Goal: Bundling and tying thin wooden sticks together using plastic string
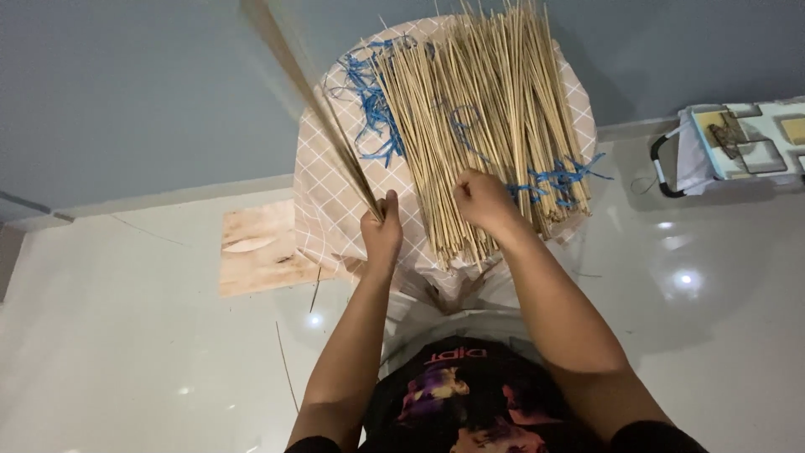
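A wide pile of thin pale bamboo sticks (478,109) lies on a stool covered with a beige checked cloth (323,210). Blue plastic string (373,109) tangles around the pile on both sides. My left hand (381,231) is closed on a small bunch of sticks (314,101) that slants up and to the left, away from the pile. My right hand (482,201) rests on the near ends of the pile, fingers curled onto several sticks.
A flat piece of plywood (260,247) lies on the glossy white floor left of the stool. A white bag with a black handle and flat boxes (729,143) sits at the right by the grey wall. Loose sticks (287,365) lie on the floor.
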